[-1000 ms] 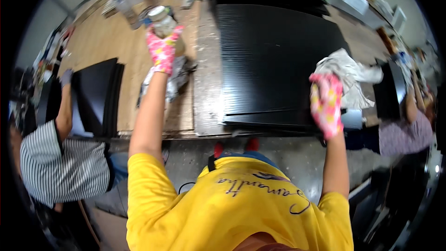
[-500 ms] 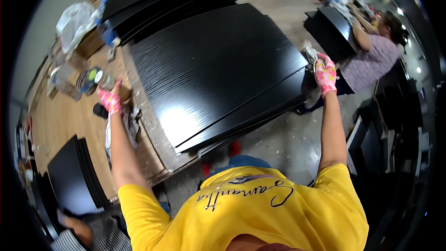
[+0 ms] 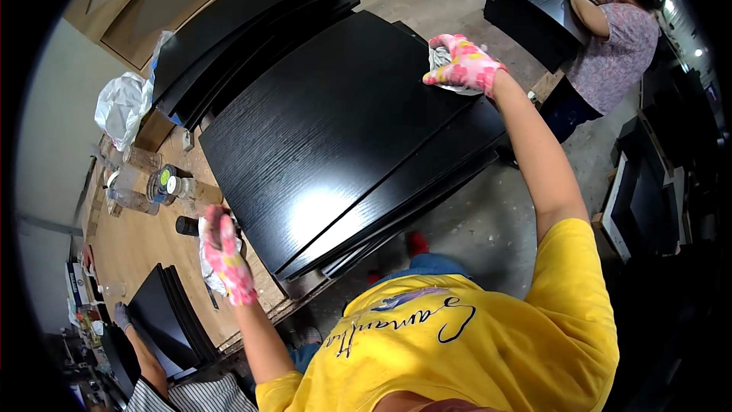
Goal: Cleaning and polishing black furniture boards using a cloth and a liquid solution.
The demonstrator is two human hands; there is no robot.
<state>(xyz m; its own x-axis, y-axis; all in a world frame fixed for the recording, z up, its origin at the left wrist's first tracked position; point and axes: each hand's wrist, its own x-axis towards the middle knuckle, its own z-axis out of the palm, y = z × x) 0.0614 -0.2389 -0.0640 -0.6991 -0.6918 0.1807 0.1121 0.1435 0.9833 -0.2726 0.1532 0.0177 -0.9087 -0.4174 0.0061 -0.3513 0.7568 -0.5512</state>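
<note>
Black wood-grain panels [image 3: 320, 137] lie stacked before me, the topmost set slightly askew. My right hand [image 3: 467, 67], in a pink floral glove, is closed on a crumpled white rag [image 3: 441, 59] at the top panel's far right part. My left hand [image 3: 229, 259], gloved the same way, is just left of the stack, its fingers stretched out and somewhat blurred. Beneath and beside it lies a crumpled white cloth [image 3: 210, 267]. A small black container [image 3: 187, 226] and a white-capped bottle [image 3: 191, 189] stand near its fingertips.
More black panels [image 3: 229, 30] are piled at the far left, with a plastic bag [image 3: 120, 111] beside them. Several jars [image 3: 141, 159] stand on the wooden table. A person [image 3: 614, 53] handles panels [image 3: 537, 11] at right; another person's arm [image 3: 145, 351] reaches panels at lower left.
My right hand has swung left from the panel's right corner onto its surface with the rag. My left hand has drawn back toward me from the bottles.
</note>
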